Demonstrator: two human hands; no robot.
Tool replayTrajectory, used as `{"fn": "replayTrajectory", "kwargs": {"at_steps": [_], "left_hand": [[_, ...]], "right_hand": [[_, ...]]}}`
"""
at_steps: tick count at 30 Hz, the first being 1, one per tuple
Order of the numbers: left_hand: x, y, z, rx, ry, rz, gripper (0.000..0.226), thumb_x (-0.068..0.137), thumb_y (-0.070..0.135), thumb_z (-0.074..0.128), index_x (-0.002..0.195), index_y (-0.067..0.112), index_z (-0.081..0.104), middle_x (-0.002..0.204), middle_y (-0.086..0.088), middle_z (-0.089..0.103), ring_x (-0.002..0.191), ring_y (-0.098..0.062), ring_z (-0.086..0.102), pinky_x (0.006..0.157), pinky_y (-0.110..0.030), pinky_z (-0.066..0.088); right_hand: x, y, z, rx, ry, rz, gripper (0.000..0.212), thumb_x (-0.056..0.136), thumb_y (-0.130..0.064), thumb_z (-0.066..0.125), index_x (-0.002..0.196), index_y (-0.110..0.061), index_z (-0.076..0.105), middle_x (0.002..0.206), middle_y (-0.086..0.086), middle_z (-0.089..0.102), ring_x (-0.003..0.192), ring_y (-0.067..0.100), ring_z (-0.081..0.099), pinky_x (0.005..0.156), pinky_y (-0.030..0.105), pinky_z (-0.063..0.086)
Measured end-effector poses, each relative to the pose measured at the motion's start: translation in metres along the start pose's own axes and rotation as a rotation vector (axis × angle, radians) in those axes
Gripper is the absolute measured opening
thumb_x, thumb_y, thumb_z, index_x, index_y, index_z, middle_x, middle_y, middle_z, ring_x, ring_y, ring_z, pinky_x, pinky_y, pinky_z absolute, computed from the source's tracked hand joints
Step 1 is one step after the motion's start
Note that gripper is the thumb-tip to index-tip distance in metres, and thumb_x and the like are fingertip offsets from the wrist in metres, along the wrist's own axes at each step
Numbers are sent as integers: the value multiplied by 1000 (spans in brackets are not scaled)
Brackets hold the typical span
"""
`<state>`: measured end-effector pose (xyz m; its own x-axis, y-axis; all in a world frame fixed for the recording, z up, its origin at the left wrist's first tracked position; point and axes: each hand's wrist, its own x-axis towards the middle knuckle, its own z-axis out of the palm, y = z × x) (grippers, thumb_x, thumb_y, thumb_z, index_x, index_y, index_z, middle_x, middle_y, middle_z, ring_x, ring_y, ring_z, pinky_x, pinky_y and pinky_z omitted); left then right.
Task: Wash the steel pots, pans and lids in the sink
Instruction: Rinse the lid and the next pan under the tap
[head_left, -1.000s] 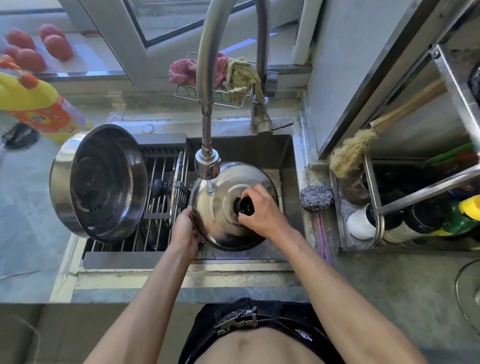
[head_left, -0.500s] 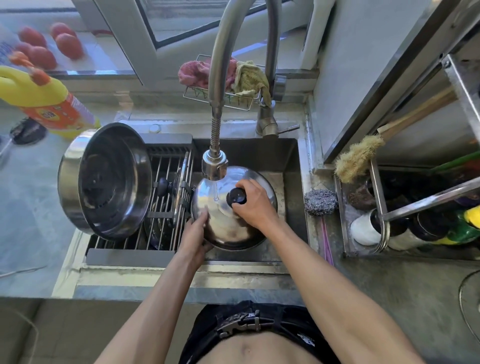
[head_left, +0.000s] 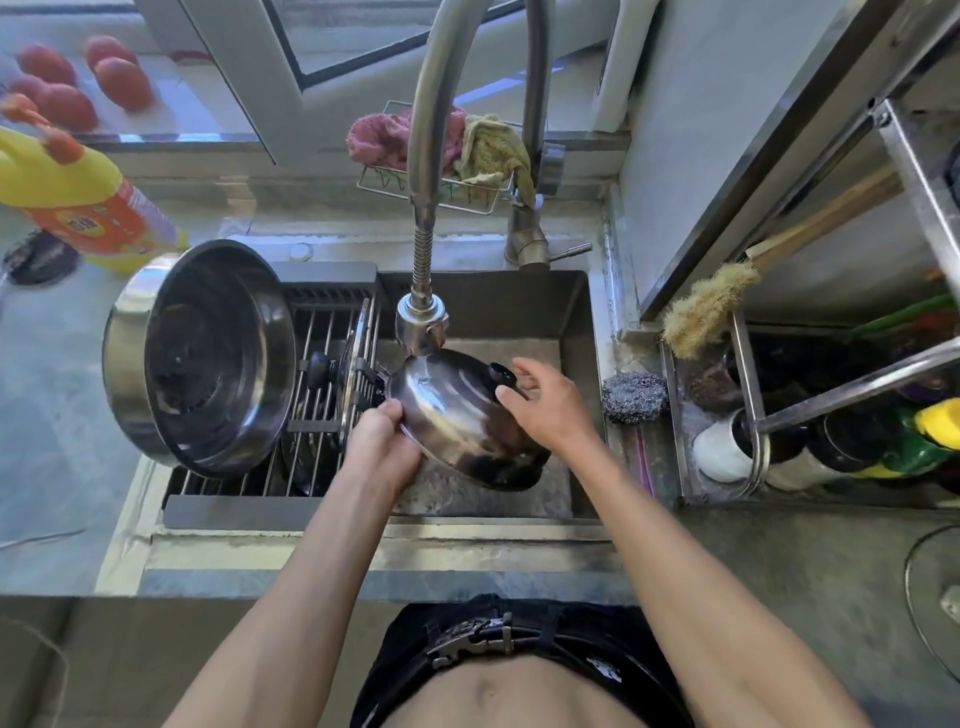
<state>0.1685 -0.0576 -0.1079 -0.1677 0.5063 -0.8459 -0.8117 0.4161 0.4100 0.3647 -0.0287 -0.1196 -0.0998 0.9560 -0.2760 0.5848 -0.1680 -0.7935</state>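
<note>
Lid (head_left: 457, 415) gripped by left hand (head_left: 382, 441) over sink (head_left: 519, 306), right hand (head_left: 545, 405) loose, grey counter (head_left: 779, 545).

Non-task items, ref = steel wool pad (head_left: 635, 396): brush (head_left: 709, 306) just right/above it. Rags in wire basket (head_left: 441, 140) up-left. Detergent btl (head_left: 78, 200) + tomatoes (head_left: 78, 78) far left. Bottles (head_left: 883, 447) lower right.
</note>
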Motion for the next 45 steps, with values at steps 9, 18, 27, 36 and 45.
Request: {"fn": "replayTrajectory", "kwargs": {"at_steps": [9, 18, 27, 36, 45], "left_hand": [[-16, 7, 40, -167, 14, -92, 27, 105, -7, 31, 86, -10, 50, 123, -24, 52, 131, -36, 52, 107, -42, 42], [-8, 9, 8, 1175, 280, 205, 66, 100, 59, 43, 125, 1, 62, 116, -16, 66, 111, -36, 61, 93, -39, 47], [12, 16, -4, 1285, 109, 621, 39, 97, 8, 48, 131, 20, 63, 111, -1, 69, 107, -23, 62, 91, -34, 47], [21, -5, -17, 853, 122, 323, 30, 96, 0, 50, 114, 22, 61, 100, -6, 72, 92, -27, 71, 78, -51, 62], [16, -34, -9, 605, 66, -8, 28, 99, -8, 35, 112, 5, 56, 92, -17, 67, 84, -30, 67, 70, -43, 61]], "right_hand": [[-17, 19, -18, -266, 34, -126, 66, 88, -2, 63, 149, -19, 44, 145, 4, 52, 125, 25, 55, 105, 39, 47], [38, -30, -25, -506, -6, -150, 45, 81, -1, 47, 113, -27, 66, 106, 9, 71, 95, 37, 65, 74, 38, 51], [80, -59, -30, -306, -131, -176, 33, 94, -15, 61, 126, -24, 67, 121, 5, 67, 112, 25, 61, 95, 40, 51], [57, -10, -26, -131, -32, 55, 58, 93, -25, 62, 146, -11, 43, 145, 12, 46, 135, 29, 45, 109, 39, 39], [26, -4, -23, 56, 95, 242, 46, 79, -25, 52, 125, -24, 57, 115, 7, 66, 104, 31, 61, 90, 41, 52]]}}
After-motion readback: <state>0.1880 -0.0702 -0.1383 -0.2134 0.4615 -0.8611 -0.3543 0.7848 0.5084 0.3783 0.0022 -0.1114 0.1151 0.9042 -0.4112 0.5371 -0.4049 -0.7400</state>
